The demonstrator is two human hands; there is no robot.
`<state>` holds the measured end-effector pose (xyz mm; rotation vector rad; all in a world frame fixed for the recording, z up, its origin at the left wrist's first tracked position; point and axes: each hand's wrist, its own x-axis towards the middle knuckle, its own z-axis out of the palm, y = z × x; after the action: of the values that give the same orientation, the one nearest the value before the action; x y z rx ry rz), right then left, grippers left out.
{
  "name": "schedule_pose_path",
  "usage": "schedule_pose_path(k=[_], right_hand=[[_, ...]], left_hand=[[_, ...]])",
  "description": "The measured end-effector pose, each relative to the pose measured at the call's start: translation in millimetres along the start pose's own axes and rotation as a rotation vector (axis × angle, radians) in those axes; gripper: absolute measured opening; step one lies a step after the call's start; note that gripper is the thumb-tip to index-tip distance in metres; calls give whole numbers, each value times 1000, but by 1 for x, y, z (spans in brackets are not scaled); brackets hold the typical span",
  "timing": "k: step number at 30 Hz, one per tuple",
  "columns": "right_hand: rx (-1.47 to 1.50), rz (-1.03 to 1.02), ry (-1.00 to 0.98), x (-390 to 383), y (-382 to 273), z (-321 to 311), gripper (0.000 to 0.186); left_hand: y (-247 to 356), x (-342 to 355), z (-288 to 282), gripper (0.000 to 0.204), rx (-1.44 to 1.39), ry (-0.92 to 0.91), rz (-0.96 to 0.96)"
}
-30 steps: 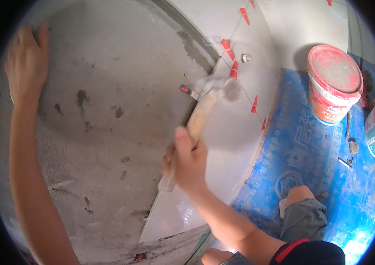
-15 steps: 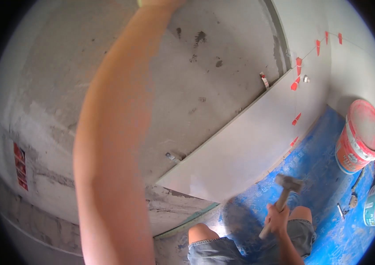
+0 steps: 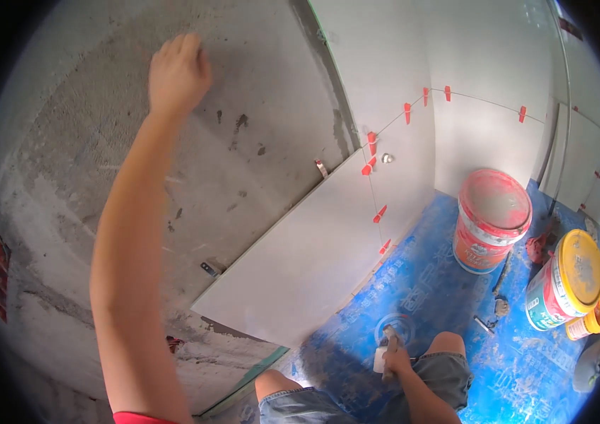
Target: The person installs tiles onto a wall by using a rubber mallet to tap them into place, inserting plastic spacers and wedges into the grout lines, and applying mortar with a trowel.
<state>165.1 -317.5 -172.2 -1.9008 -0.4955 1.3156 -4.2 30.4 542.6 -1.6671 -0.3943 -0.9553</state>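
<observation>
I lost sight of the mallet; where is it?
Low in the head view, right of centre: the right hand holds the mallet over the blue floor sheet.

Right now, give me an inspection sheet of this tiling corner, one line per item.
Surface: bare grey wall, rough and stained; one large pale tile set low on it, more tiles in the corner.
Job's things: rubber mallet held low over the blue floor sheet; red spacer clips along the tile joints.
Clutter: red and white bucket, yellow-lidded tub, orange-lidded can, small tool on the floor.
Hands: left hand flat against the bare wall; right hand with fingers closed on the mallet handle.
Cables: nothing seen.
Surroundings: own knees and denim shorts at the lower edge.
</observation>
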Motion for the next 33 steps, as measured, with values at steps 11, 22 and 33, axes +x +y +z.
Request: schedule_pose_path(k=[11, 22, 33], right_hand=[[-696, -181, 249, 109, -29, -66, 69], [-120, -1043, 322, 54, -364, 8, 21], [-38, -1269, 198, 14, -529, 31, 19]], left_hand=[[-13, -38, -24, 14, 106, 20, 26], [-5, -40, -30, 17, 196, -13, 6], [-8, -43, -27, 14, 131, 40, 42]])
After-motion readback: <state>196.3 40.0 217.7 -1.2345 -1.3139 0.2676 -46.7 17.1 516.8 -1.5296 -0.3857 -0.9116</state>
